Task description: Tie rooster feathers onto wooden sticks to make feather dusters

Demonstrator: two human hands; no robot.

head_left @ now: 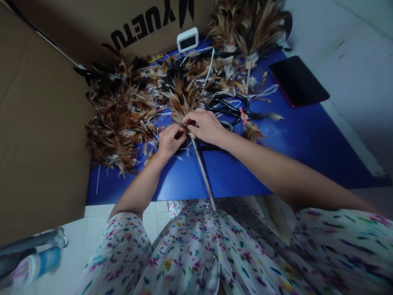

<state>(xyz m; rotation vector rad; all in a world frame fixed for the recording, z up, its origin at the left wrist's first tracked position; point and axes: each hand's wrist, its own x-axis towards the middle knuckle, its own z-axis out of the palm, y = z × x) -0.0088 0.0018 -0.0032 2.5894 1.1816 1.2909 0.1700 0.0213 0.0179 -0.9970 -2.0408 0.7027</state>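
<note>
feathers of brown and black [184,97] are fanning away beyond the curled right hand [207,127], which is pinching their base; the left hand [170,140], equally near, is pinching shut, any hold hidden; a thin pale stick [201,166] is running from there over the blue desk [178,180] toward the person.

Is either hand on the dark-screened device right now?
No, the left hand and right hand are both at the upper end of the feathered stick, while the dark-screened device lies apart to their right.
</note>
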